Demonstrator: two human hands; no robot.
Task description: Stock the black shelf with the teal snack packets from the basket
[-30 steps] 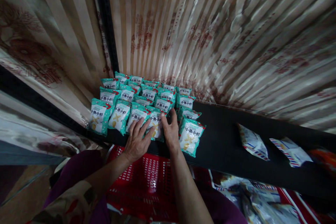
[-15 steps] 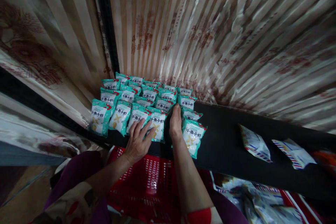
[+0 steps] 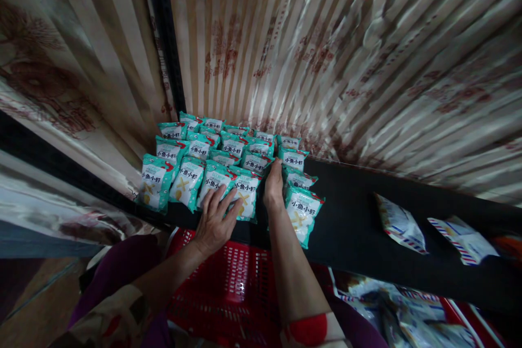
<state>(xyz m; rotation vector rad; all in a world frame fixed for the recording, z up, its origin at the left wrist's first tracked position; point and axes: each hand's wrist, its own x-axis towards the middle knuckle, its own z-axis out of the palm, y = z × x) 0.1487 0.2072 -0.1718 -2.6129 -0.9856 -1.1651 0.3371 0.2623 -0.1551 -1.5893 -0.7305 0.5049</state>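
Several teal-and-white snack packets point(image 3: 188, 179) with dark lettering stand in close rows at the left end of a black shelf point(image 3: 346, 228). My left hand point(image 3: 216, 221) rests with spread fingers on the fronts of two front-row packets point(image 3: 246, 193). Edge-on, my right hand point(image 3: 273, 187) reaches into the gap between these and the right-hand column, whose front packet point(image 3: 302, 213) leans back beside my wrist. Its thumb side faces up and it looks flat, with the fingers partly hidden. Neither hand has a packet lifted.
Two striped-edge packets point(image 3: 402, 224) point(image 3: 465, 238) lie farther right on the shelf. Below its front edge is a red basket point(image 3: 236, 274); another container at lower right holds silvery packets point(image 3: 420, 310). A striped curtain point(image 3: 244, 38) hangs behind, with a dark upright post point(image 3: 165, 38) at left.
The view has turned slightly, and the right-hand column of packets appears a little farther right. Both hands stay almost where they were.
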